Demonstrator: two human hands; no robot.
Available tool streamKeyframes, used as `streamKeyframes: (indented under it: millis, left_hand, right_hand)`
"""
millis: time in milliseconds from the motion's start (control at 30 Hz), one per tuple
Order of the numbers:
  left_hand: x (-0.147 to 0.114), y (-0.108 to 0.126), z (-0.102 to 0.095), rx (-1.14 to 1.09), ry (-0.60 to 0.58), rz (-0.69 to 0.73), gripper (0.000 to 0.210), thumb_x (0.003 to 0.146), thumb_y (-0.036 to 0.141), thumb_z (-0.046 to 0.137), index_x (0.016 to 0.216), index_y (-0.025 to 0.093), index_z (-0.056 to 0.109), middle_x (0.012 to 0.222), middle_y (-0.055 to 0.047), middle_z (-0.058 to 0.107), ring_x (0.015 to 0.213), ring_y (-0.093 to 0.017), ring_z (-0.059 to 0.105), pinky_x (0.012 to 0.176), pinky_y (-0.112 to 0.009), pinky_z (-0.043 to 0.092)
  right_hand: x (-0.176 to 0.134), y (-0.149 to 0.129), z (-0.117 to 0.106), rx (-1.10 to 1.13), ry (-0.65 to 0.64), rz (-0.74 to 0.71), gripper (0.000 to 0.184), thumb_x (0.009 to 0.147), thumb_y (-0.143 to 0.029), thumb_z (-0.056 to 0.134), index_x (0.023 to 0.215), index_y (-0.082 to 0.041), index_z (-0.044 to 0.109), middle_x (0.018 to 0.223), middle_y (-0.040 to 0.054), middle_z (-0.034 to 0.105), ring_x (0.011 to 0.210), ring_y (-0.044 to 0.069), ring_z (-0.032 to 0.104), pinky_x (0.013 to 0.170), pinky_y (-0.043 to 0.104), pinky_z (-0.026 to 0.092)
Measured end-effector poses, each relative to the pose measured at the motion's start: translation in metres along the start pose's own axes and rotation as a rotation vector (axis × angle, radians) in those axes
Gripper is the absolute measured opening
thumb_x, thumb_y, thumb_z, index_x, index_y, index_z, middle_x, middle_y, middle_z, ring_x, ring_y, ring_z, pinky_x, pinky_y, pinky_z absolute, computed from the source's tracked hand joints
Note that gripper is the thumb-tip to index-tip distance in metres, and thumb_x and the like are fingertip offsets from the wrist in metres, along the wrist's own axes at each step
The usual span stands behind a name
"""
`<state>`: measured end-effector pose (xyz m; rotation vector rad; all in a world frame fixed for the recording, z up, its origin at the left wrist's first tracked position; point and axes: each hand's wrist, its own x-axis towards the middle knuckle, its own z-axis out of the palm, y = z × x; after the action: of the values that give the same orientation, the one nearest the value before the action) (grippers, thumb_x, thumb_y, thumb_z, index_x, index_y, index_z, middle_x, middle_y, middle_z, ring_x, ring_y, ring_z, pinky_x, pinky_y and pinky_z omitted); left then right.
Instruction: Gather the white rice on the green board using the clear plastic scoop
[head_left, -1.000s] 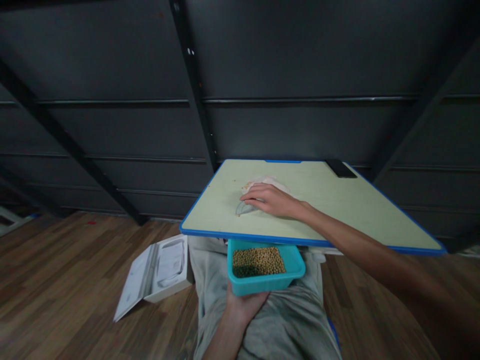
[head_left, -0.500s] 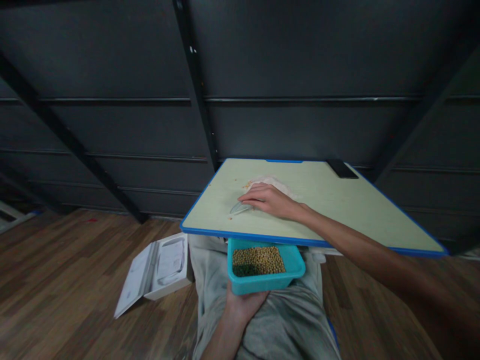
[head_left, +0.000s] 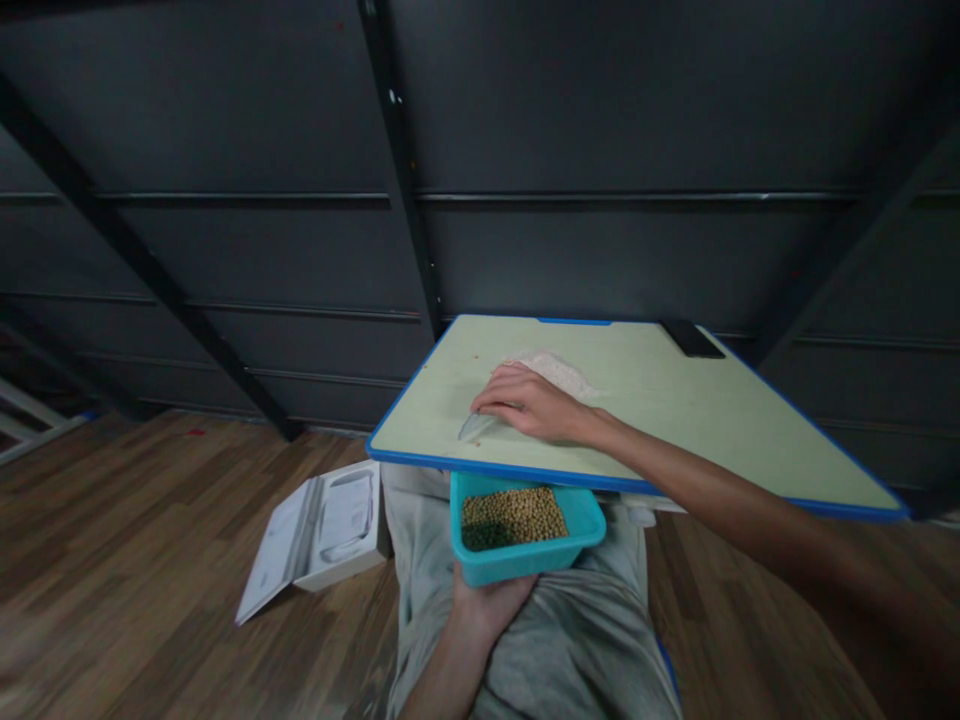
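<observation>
My left hand [head_left: 491,605] supports a teal plastic tub [head_left: 517,565] from below, at the front edge of the table. In the tub are round tan beans [head_left: 529,512], with a dark green patch [head_left: 484,535] of smaller grains at the left. My right hand [head_left: 529,398] rests on the tabletop, fingers closed on a clear, thin piece [head_left: 474,425] whose tip sticks out to the left; its exact kind is unclear. Just behind that hand lies a pale pinkish patch [head_left: 559,370], cloth or loose grains, I cannot tell which.
The pale table [head_left: 705,430] has a blue rim, and a black phone [head_left: 691,339] lies at its back right. An opened white box [head_left: 349,520] stands on the wooden floor to the left. Dark panels [head_left: 637,120] rise behind the table.
My right hand has shifted slightly left and now covers the small yellowish bits seen beside its fingers before. The clear piece moved with it. My left hand still supports the tub.
</observation>
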<state>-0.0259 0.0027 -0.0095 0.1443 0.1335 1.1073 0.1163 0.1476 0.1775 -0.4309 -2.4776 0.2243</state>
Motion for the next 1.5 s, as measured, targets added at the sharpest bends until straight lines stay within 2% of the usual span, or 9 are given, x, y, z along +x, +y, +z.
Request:
streamKeyframes:
  millis: [133, 300, 533, 700, 867, 1067, 1267, 1500]
  left_hand:
    - [0.002, 0.000, -0.007, 0.007, -0.012, 0.007, 0.046, 0.102, 0.033, 0.035, 0.138, 0.034, 0.064, 0.140, -0.004, 0.070, 0.127, -0.027, 0.066, 0.121, -0.055, 0.038]
    - [0.003, -0.001, -0.003, 0.015, 0.033, 0.003, 0.047, 0.103, 0.032, 0.033, 0.139, 0.038, 0.062, 0.147, -0.001, 0.065, 0.137, -0.028, 0.059, 0.118, -0.057, 0.041]
    - [0.004, -0.002, -0.001, -0.012, -0.084, -0.032, 0.049, 0.102, 0.036, 0.039, 0.149, 0.030, 0.053, 0.153, -0.007, 0.059, 0.141, -0.028, 0.054, 0.124, -0.053, 0.033]
    - [0.003, -0.002, 0.001, -0.010, -0.025, -0.047, 0.047, 0.102, 0.033, 0.040, 0.146, 0.028, 0.056, 0.147, -0.007, 0.065, 0.132, -0.026, 0.062, 0.122, -0.050, 0.035]
    - [0.002, -0.001, 0.005, -0.002, -0.005, -0.049, 0.045, 0.103, 0.034, 0.038, 0.144, 0.029, 0.058, 0.145, -0.007, 0.066, 0.132, -0.026, 0.061, 0.122, -0.052, 0.036]
    - [0.002, -0.001, 0.004, 0.001, -0.014, -0.047, 0.044, 0.101, 0.034, 0.042, 0.141, 0.028, 0.061, 0.144, -0.007, 0.067, 0.133, -0.027, 0.061, 0.122, -0.052, 0.036]
    - [0.001, 0.000, 0.002, 0.007, -0.026, -0.051, 0.044, 0.100, 0.036, 0.046, 0.142, 0.030, 0.060, 0.142, -0.006, 0.068, 0.130, -0.026, 0.063, 0.122, -0.051, 0.036]
    - [0.002, 0.000, -0.002, 0.004, -0.020, -0.062, 0.042, 0.101, 0.035, 0.042, 0.138, 0.033, 0.063, 0.136, -0.005, 0.072, 0.128, -0.027, 0.065, 0.120, -0.053, 0.039]
  right_hand:
    - [-0.004, 0.006, -0.010, -0.038, 0.102, 0.041, 0.021, 0.105, -0.027, 0.056, 0.110, -0.020, 0.075, 0.103, 0.0064, 0.077, 0.098, 0.021, 0.065, 0.094, 0.040, 0.048]
    - [-0.009, 0.016, -0.013, -0.085, 0.168, 0.118, 0.021, 0.103, -0.023, 0.056, 0.109, -0.019, 0.076, 0.107, 0.0075, 0.078, 0.102, 0.020, 0.068, 0.095, 0.038, 0.049]
    - [-0.013, 0.017, -0.009, -0.084, 0.080, 0.187, 0.022, 0.101, -0.021, 0.057, 0.109, -0.021, 0.077, 0.109, 0.0076, 0.078, 0.102, 0.020, 0.069, 0.095, 0.038, 0.049]
    - [-0.013, 0.015, -0.009, -0.036, 0.071, 0.218, 0.021, 0.100, -0.021, 0.058, 0.109, -0.022, 0.078, 0.110, 0.0063, 0.079, 0.100, 0.020, 0.069, 0.094, 0.037, 0.048]
    - [-0.013, 0.012, -0.010, -0.004, 0.051, 0.237, 0.021, 0.099, -0.021, 0.060, 0.108, -0.022, 0.078, 0.108, 0.0054, 0.079, 0.098, 0.018, 0.070, 0.094, 0.035, 0.048]
    - [-0.011, 0.014, -0.015, -0.059, 0.113, 0.245, 0.022, 0.101, -0.024, 0.058, 0.108, -0.023, 0.078, 0.110, 0.0059, 0.079, 0.103, 0.020, 0.070, 0.096, 0.036, 0.049]
    - [-0.012, 0.016, -0.013, -0.075, 0.031, 0.219, 0.021, 0.099, -0.020, 0.059, 0.108, -0.021, 0.078, 0.109, 0.0059, 0.079, 0.101, 0.019, 0.070, 0.095, 0.035, 0.048]
    - [-0.012, 0.011, -0.013, -0.034, 0.017, 0.220, 0.022, 0.099, -0.021, 0.059, 0.108, -0.019, 0.079, 0.106, 0.0073, 0.079, 0.097, 0.019, 0.071, 0.091, 0.033, 0.049]
